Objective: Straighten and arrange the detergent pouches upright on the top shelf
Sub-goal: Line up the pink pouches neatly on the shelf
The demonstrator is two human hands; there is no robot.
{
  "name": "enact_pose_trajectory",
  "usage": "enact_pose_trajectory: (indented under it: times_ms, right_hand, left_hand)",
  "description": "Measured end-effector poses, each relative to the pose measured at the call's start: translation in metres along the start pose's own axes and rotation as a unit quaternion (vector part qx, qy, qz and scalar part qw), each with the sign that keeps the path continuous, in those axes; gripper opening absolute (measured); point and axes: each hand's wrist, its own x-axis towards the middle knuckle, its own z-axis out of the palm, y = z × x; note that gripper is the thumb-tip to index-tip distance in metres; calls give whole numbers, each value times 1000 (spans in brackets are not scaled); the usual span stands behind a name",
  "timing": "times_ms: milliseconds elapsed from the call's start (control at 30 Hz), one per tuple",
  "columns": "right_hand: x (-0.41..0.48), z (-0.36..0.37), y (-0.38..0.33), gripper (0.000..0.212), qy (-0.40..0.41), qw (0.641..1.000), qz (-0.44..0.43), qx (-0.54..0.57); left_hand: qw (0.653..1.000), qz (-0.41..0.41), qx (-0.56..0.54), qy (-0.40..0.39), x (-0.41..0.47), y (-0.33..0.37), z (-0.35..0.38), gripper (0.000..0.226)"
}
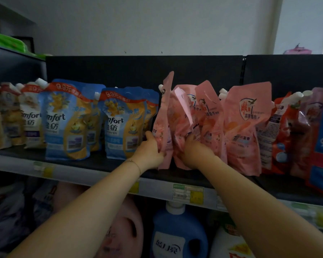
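Several pink detergent pouches stand bunched in the middle of the top shelf point(104, 162). My left hand point(151, 148) grips the lower edge of the leftmost pink pouch point(164, 116), which stands edge-on and nearly upright. My right hand point(195, 151) holds the bottom of a crumpled pink pouch point(181, 112) that leans to the right against a third pink pouch point(210, 110). Another pink pouch point(247, 125) faces front just to the right, apart from both hands.
Blue and yellow Comfort pouches point(127, 120) stand upright to the left. Red and blue pouches point(295, 135) crowd the right end. A black back panel point(119, 69) closes the shelf behind. Price tags point(187, 194) line the shelf edge; a blue detergent bottle point(177, 235) stands below.
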Motion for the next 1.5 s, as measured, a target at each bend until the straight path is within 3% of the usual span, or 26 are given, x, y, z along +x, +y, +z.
enact_pose_trajectory:
  times_ms: [300, 467, 600, 733, 867, 1033, 1167, 1400, 1500]
  right_hand:
    - [4, -5, 7, 75, -34, 995, -62, 72]
    - [8, -11, 18, 68, -63, 993, -82, 54]
    - [16, -10, 21, 55, -16, 997, -51, 63]
    - [16, -10, 37, 46, 72, 991, 40, 109]
    - [11, -10, 46, 49, 140, 980, 75, 121]
    - [3, -12, 50, 71, 118, 981, 75, 138]
    - [-6, -11, 54, 74, 108, 983, 83, 126]
    - [0, -7, 39, 28, 143, 977, 136, 80]
    - [4, -7, 32, 27, 140, 976, 157, 65]
  left_hand:
    - [984, 18, 2, 175, -20, -12, 27, 51]
    - [970, 0, 19, 241, -21, -14, 31, 52]
    - [971, -11, 19, 237, -20, -16, 29, 57]
    - [977, -24, -10, 212, -15, -18, 28, 67]
    - [979, -34, -13, 201, -13, -20, 27, 72]
    - [982, -42, -21, 180, -12, -19, 26, 79]
    - [985, -44, -18, 167, -13, -18, 26, 88]
    - [985, -52, 3, 162, -12, -20, 27, 86]
    - [985, -52, 7, 167, -12, -22, 28, 85]
